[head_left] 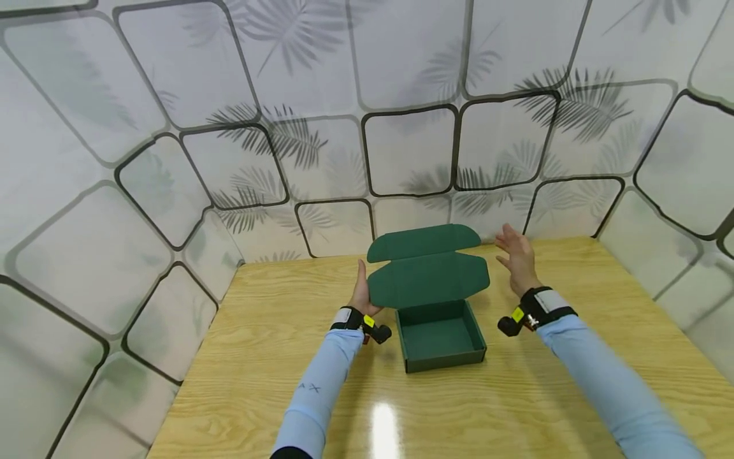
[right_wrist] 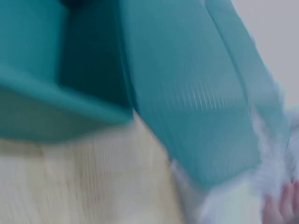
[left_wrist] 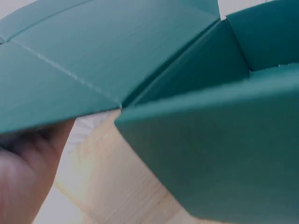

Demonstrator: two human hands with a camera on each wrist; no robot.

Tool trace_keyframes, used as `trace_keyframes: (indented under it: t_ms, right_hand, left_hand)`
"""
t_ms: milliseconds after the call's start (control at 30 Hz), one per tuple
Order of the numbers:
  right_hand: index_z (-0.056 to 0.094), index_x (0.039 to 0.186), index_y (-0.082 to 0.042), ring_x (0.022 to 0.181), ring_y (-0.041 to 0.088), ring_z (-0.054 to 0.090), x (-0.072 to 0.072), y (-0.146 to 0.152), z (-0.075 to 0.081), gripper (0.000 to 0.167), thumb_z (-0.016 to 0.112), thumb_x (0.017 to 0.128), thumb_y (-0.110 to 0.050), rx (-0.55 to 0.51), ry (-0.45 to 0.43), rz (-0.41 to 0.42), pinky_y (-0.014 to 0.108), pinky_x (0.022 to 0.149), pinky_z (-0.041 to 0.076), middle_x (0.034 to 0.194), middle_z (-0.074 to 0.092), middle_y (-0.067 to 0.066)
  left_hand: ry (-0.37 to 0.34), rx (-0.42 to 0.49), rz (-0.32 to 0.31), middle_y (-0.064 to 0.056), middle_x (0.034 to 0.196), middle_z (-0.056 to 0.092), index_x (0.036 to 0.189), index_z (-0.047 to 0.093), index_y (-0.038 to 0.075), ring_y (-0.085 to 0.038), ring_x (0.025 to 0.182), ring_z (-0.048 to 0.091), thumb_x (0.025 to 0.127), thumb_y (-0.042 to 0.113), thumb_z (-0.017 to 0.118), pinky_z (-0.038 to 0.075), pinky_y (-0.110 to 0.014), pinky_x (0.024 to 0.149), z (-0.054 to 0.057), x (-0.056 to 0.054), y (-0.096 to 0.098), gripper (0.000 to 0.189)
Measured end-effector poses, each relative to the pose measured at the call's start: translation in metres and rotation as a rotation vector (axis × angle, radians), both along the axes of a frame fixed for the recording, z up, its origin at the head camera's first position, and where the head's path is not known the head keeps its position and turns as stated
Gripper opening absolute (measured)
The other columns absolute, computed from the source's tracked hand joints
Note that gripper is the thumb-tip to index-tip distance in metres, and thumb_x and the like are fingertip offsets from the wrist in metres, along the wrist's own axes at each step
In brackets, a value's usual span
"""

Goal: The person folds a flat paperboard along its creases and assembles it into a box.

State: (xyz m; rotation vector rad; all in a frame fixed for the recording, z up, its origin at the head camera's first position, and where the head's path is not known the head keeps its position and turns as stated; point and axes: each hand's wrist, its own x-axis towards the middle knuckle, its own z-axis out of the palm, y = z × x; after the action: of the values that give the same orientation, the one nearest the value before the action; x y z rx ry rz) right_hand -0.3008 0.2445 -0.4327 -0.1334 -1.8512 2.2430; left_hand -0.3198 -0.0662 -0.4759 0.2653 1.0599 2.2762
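A green cardboard box [head_left: 444, 363] sits on the table with its lid [head_left: 430, 280] raised at the back and a long front flap [head_left: 424, 242] above that. The inside of the box shows bare green card. My left hand [head_left: 362, 294] supports the lid's left side flap [left_wrist: 42, 93], thumb pointing up, its other fingers hidden behind the card. To the right of the lid, my right hand [head_left: 518, 261] is held up with fingers extended, apart from the card. Only some fingertips [right_wrist: 285, 205] of it show in the blurred right wrist view.
The box stands on a light wood table [head_left: 275, 357]. Behind and on both sides hangs a pale curtain [head_left: 321, 159] with dark rounded outlines and leaf prints. Each wrist wears a strapped camera.
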Motion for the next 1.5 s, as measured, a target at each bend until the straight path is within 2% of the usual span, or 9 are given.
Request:
trace_keyframes:
  t_ms: [133, 267, 367, 433, 600, 733, 833, 1000, 1500]
  right_hand:
    - [-0.001, 0.156, -0.005, 0.149, 0.034, 0.011, -0.023, 0.025, -0.013, 0.086, 0.023, 0.097, -0.063, 0.060, -0.205, 0.419, 0.057, 0.118, 0.009, 0.160, 0.015, 0.022]
    - [0.022, 0.153, -0.012, 0.131, 0.023, 0.049, -0.032, 0.027, -0.029, 0.074, 0.018, 0.097, -0.061, -0.023, -0.223, 0.725, 0.044, 0.110, 0.038, 0.139, 0.052, 0.007]
    - [0.043, 0.137, -0.017, 0.106, 0.014, 0.065, -0.031, 0.022, -0.035, 0.060, 0.024, 0.097, -0.058, -0.206, -0.190, 0.846, 0.033, 0.091, 0.053, 0.119, 0.065, -0.005]
    - [0.037, 0.142, -0.014, 0.104, 0.015, 0.067, -0.028, 0.019, -0.035, 0.062, 0.027, 0.097, -0.056, -0.264, -0.171, 0.875, 0.031, 0.089, 0.054, 0.117, 0.068, -0.002]
    - [-0.007, 0.153, 0.001, 0.103, 0.005, 0.063, -0.016, 0.008, -0.028, 0.088, 0.032, 0.097, -0.055, -0.138, -0.172, 0.790, 0.026, 0.088, 0.052, 0.113, 0.063, -0.014]
    - [-0.008, 0.152, 0.002, 0.112, 0.001, 0.056, -0.007, -0.001, -0.026, 0.083, 0.034, 0.101, -0.048, -0.022, -0.121, 0.766, 0.024, 0.095, 0.047, 0.128, 0.055, -0.013]
    - [-0.004, 0.154, -0.001, 0.137, 0.017, 0.039, -0.001, -0.013, -0.024, 0.082, 0.039, 0.101, -0.047, 0.052, -0.124, 0.674, 0.040, 0.113, 0.032, 0.155, 0.032, 0.005]
    - [-0.007, 0.156, -0.008, 0.148, 0.040, -0.004, 0.010, -0.044, -0.022, 0.091, 0.051, 0.097, -0.047, 0.173, -0.190, 0.425, 0.062, 0.116, 0.003, 0.161, -0.011, 0.017]
    - [0.013, 0.149, -0.008, 0.137, 0.030, 0.029, 0.023, -0.070, -0.032, 0.071, 0.058, 0.097, -0.024, 0.156, -0.092, 0.254, 0.046, 0.115, 0.024, 0.152, 0.023, 0.016]
  left_hand:
    - [-0.001, -0.023, 0.030, 0.013, 0.065, 0.067, 0.070, 0.070, 0.024, 0.001, 0.068, 0.065, 0.091, 0.070, 0.003, 0.052, -0.019, 0.072, 0.005, -0.003, 0.004, 0.085]
    - [0.020, -0.022, 0.034, 0.012, 0.057, 0.062, 0.064, 0.067, 0.023, 0.001, 0.062, 0.063, 0.089, 0.074, 0.007, 0.051, -0.017, 0.069, 0.010, -0.008, 0.010, 0.083]
    - [0.035, -0.050, 0.065, 0.013, 0.054, 0.057, 0.061, 0.063, 0.023, 0.001, 0.057, 0.060, 0.088, 0.076, 0.007, 0.049, -0.016, 0.063, 0.011, -0.010, 0.015, 0.082]
    - [0.047, -0.078, 0.097, 0.013, 0.053, 0.053, 0.061, 0.062, 0.024, 0.001, 0.053, 0.056, 0.087, 0.078, 0.006, 0.046, -0.015, 0.059, 0.010, -0.009, 0.017, 0.082]
    - [0.099, -0.164, 0.174, 0.012, 0.063, 0.058, 0.084, 0.066, 0.021, 0.000, 0.059, 0.056, 0.088, 0.077, 0.006, 0.045, -0.017, 0.059, 0.009, -0.004, 0.025, 0.082]
    - [0.151, -0.326, 0.236, 0.005, 0.100, 0.067, 0.131, 0.055, 0.015, -0.008, 0.092, 0.062, 0.082, 0.086, 0.018, 0.048, -0.024, 0.085, 0.009, 0.002, 0.031, 0.094]
    - [0.191, -0.439, 0.279, -0.006, 0.143, 0.047, 0.153, 0.026, 0.013, -0.020, 0.130, 0.044, 0.086, 0.081, 0.028, 0.033, -0.039, 0.110, 0.011, 0.009, 0.038, 0.096]
    - [0.241, -0.563, 0.371, -0.014, 0.153, 0.032, 0.150, 0.027, 0.009, -0.033, 0.139, 0.033, 0.094, 0.039, 0.057, 0.025, -0.052, 0.114, 0.018, 0.021, 0.057, 0.070]
    - [0.402, -0.752, 0.491, -0.019, 0.140, 0.046, 0.137, 0.039, 0.003, -0.035, 0.128, 0.045, 0.092, 0.007, 0.052, 0.035, -0.053, 0.108, 0.018, 0.028, 0.066, 0.047]
